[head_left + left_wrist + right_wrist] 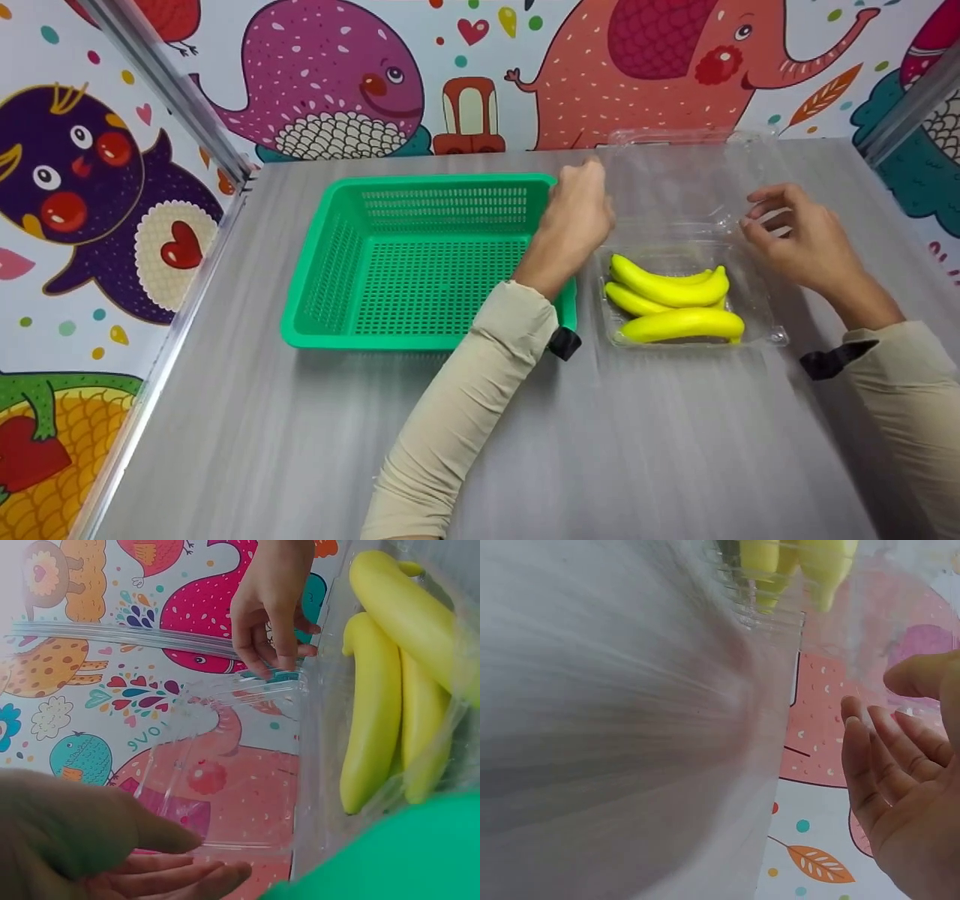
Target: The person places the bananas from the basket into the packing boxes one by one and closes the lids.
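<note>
A clear plastic clamshell box (pixel 759 315) lies on the table with several yellow bananas (pixel 679 324) in its base. Its hinged transparent lid (pixel 667 180) is raised at the back. My left hand (pixel 576 206) is at the lid's left side, over the right rim of the green basket. In the left wrist view, the thumb and fingers of that hand (pixel 135 840) are extended and apart near the lid's edge. By the lid's right side is my right hand (pixel 799 236), its fingers slightly bent and thumb apart. Contact with the clear plastic is hard to tell.
A green perforated plastic basket (pixel 306 300) stands to the left of the box, close beside it. Behind the table rises a wall with cartoon animals (pixel 322 67), and another printed panel (pixel 90 180) stands on the left. Metal posts (pixel 180 90) frame the corners.
</note>
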`<state>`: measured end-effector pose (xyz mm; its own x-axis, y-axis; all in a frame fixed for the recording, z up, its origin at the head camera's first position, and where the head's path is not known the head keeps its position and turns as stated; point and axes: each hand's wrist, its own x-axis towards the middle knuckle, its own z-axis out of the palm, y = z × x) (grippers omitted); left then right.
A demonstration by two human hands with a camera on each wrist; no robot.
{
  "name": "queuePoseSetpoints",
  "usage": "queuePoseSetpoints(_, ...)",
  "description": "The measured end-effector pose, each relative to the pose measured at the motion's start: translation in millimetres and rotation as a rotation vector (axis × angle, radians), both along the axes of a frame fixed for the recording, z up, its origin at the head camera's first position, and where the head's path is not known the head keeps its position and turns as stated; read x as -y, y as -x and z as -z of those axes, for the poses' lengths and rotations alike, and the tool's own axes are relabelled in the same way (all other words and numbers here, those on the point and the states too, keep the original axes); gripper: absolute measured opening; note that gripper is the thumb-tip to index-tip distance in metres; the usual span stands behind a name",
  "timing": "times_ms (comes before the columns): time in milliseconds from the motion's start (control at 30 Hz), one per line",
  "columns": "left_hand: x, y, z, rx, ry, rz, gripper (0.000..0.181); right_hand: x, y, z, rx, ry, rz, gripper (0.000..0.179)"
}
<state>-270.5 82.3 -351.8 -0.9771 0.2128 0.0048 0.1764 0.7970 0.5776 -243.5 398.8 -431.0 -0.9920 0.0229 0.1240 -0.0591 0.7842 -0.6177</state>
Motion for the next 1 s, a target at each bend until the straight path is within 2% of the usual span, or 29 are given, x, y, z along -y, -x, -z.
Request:
queuePoseSetpoints(200,6.1,-7.1,-1.3,-0.04,-0.025,0.037,0.021,-5.3,-5.1,-8.4,-0.067,0.016,-0.002,0.045)
queuePoseSetpoints(433,8.6,-9.6,-6.7,-0.033,-0.035,0.019,0.024,-5.3,-13.1,-20.2,-0.112,0.029,0.026,0.04)
queuePoseSetpoints(600,11.2,-12.2,-6.5,-0.065,-0.038,0.029,0.019,-7.5,-19.2,-23.6,-0.138,0.07,0.035,0.038)
queuePoseSetpoints(800,16.1,-22.8,-7.4,-0.075,-0.09,0.068,0.016,-4.6,-28.4,-25.7,-0.147,0.117,0.069,0.036)
queuePoseSetpoints(1000,22.5,-36.6,-8.1,-0.103,-0.117,0.121,0.012,-2.8,-43.9,-31.5,-0.168,0.233,0.056,0.031)
